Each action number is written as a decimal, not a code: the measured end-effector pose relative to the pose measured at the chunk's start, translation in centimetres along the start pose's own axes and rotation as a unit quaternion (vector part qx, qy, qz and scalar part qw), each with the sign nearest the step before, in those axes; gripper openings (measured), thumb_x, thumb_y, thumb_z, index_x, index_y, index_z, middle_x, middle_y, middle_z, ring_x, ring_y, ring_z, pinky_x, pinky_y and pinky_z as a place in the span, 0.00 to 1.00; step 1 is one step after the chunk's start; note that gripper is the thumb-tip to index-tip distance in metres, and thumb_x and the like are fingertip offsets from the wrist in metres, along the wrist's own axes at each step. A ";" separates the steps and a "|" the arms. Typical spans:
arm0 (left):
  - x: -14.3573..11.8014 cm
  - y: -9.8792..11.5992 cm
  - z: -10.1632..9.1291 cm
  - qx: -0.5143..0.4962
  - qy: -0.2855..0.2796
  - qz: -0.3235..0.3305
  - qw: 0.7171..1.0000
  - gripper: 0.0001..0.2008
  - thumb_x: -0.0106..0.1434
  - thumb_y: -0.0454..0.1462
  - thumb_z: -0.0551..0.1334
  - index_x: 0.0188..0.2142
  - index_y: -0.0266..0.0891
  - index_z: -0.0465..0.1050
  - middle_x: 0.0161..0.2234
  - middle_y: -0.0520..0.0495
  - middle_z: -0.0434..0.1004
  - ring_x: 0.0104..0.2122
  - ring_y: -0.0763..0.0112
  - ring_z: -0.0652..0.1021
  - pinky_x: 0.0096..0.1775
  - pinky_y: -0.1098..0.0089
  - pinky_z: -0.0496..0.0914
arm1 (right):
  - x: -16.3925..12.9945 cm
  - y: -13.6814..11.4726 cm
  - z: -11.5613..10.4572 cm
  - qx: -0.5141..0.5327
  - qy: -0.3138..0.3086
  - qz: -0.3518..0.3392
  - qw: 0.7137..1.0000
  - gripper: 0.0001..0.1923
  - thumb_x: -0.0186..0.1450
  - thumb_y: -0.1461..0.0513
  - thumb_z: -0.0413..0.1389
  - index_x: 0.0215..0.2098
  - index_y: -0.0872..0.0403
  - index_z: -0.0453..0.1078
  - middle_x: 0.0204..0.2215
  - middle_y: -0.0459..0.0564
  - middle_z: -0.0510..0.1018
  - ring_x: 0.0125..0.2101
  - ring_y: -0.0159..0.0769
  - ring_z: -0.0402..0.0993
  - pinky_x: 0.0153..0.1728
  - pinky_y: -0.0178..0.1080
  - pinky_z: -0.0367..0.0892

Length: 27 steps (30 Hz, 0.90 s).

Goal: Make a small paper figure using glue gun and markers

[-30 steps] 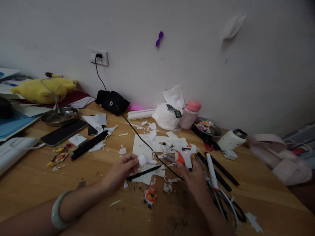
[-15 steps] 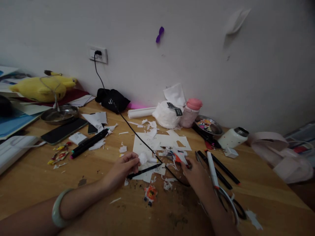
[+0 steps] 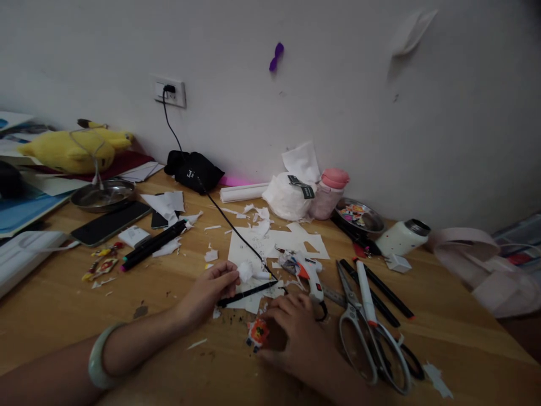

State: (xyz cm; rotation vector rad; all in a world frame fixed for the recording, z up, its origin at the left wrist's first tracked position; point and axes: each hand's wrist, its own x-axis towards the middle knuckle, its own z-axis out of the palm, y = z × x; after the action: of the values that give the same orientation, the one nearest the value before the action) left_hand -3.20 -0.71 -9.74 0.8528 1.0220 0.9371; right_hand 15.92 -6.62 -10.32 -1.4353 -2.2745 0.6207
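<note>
While left hand (image 3: 209, 293) pinches fluffy wad (image 3: 244, 272), right hand (image 3: 296, 332) touches sticker (image 3: 258, 332)

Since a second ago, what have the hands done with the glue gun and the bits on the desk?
The right hand let go of the glue gun, which now lies on the desk, and moved left to the small orange sticker. The left hand still pinches the white wad and black stick.

Bare bench (image 3: 139, 349) lies at 7 to 9 o'clock from the left hand (image 3: 207, 293), so passing is free there. At 3 o'clock from the right hand (image 3: 296, 332) the scissors (image 3: 367, 338) and pens (image 3: 380, 293) block. At 12 o'clock the glue gun (image 3: 310, 273), its cord (image 3: 236, 234) and paper scraps (image 3: 270, 242) crowd the way.
</note>
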 end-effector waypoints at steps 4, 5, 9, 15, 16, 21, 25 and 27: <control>0.2 -0.2 -0.1 -0.001 -0.003 -0.001 1.000 0.10 0.47 0.40 0.63 0.25 0.37 0.64 0.19 0.56 0.65 0.18 0.80 0.63 0.23 0.76 0.56 | 0.0 0.3 0.4 0.005 0.003 0.012 1.000 0.18 0.47 0.55 0.62 0.36 0.47 0.67 0.36 0.42 0.70 0.39 0.38 0.62 0.44 0.43 0.46; 0.2 -0.2 -0.2 0.000 -0.004 -0.001 1.000 0.10 0.47 0.40 0.63 0.24 0.37 0.64 0.19 0.56 0.65 0.18 0.80 0.63 0.23 0.76 0.56 | 0.0 0.4 0.5 0.004 0.008 0.017 1.000 0.16 0.48 0.56 0.62 0.35 0.48 0.68 0.35 0.42 0.70 0.39 0.37 0.62 0.44 0.42 0.46; 0.4 -0.4 -0.3 0.006 -0.006 0.001 1.000 0.10 0.47 0.40 0.63 0.24 0.36 0.64 0.18 0.57 0.64 0.18 0.80 0.63 0.23 0.76 0.56 | 0.0 0.4 0.5 0.005 0.007 0.023 1.000 0.11 0.51 0.58 0.59 0.32 0.51 0.67 0.33 0.43 0.69 0.38 0.36 0.62 0.44 0.42 0.45; 0.5 -0.5 -0.5 0.004 -0.013 0.003 1.000 0.10 0.48 0.40 0.63 0.25 0.37 0.64 0.19 0.57 0.65 0.18 0.79 0.63 0.23 0.76 0.56 | 0.1 0.5 0.9 0.047 -0.013 0.012 0.999 0.12 0.51 0.62 0.59 0.33 0.51 0.66 0.36 0.43 0.69 0.40 0.36 0.62 0.42 0.39 0.46; 0.5 -0.5 -0.5 0.002 -0.012 0.001 1.000 0.10 0.48 0.40 0.63 0.25 0.37 0.64 0.19 0.57 0.65 0.18 0.80 0.63 0.23 0.76 0.56 | 0.1 0.5 0.9 0.057 -0.013 0.013 0.998 0.12 0.50 0.63 0.60 0.33 0.52 0.65 0.35 0.42 0.69 0.40 0.35 0.62 0.42 0.39 0.47; 0.3 -0.3 -0.4 0.001 -0.011 0.003 1.000 0.11 0.48 0.40 0.63 0.25 0.36 0.64 0.19 0.57 0.64 0.18 0.80 0.63 0.24 0.76 0.56 | 0.1 0.1 0.9 0.117 -0.027 0.039 0.992 0.13 0.48 0.66 0.61 0.30 0.53 0.65 0.31 0.41 0.70 0.36 0.32 0.63 0.41 0.36 0.49; 0.5 -0.5 -0.5 0.016 -0.017 0.007 1.000 0.10 0.49 0.40 0.63 0.25 0.36 0.64 0.18 0.57 0.63 0.18 0.80 0.62 0.23 0.76 0.56 | 0.1 0.1 0.8 0.138 -0.039 0.064 0.988 0.11 0.48 0.67 0.59 0.30 0.53 0.65 0.31 0.42 0.71 0.35 0.32 0.63 0.39 0.35 0.52; 0.6 -0.6 -0.7 0.025 -0.024 0.008 0.999 0.09 0.50 0.40 0.62 0.25 0.36 0.64 0.18 0.57 0.63 0.18 0.80 0.62 0.23 0.76 0.56 | 0.1 0.3 0.9 0.143 -0.045 0.070 0.986 0.09 0.50 0.66 0.58 0.30 0.53 0.66 0.30 0.43 0.70 0.34 0.32 0.63 0.37 0.35 0.54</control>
State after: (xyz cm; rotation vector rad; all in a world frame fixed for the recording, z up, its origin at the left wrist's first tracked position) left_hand -3.54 -0.30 -10.70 0.9216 1.0021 0.9030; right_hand 15.63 -6.62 -11.18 -1.4554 -2.0589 1.0286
